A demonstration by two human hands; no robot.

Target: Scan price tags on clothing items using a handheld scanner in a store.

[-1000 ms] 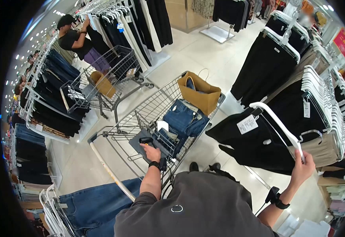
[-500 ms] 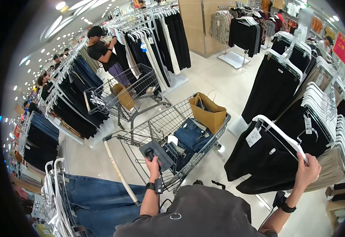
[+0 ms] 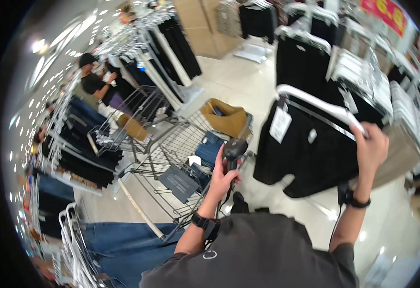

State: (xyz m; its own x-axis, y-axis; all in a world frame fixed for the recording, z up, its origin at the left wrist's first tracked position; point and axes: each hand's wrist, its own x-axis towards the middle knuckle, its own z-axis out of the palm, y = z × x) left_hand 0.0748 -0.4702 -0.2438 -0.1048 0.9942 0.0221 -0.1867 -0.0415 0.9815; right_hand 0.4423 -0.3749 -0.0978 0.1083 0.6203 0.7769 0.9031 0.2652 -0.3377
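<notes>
My left hand [image 3: 222, 180] is closed around the grip of a black handheld barcode scanner [image 3: 235, 150], raised in front of the shopping cart. My right hand [image 3: 371, 149] grips the end of a white hanger [image 3: 318, 105]. From that hanger hang black trousers [image 3: 311, 153], folded over, with their lower part spreading to the left. A white price tag [image 3: 280, 124] dangles near the left end of the hanger, to the right of the scanner and apart from it.
A wire shopping cart [image 3: 145, 168] holds folded jeans [image 3: 209, 148] and a brown paper bag [image 3: 227, 119]. Black trousers [image 3: 299, 62] hang on a rack at right. Blue jeans [image 3: 123, 245] hang at lower left. Beyond a second cart [image 3: 145, 103] stands a person [image 3: 93, 79].
My left hand has lifted the barcode scanner up and right, from over the cart towards the price tag. My right hand still holds the hanger. The view has shifted, moving the racks leftward and up.
</notes>
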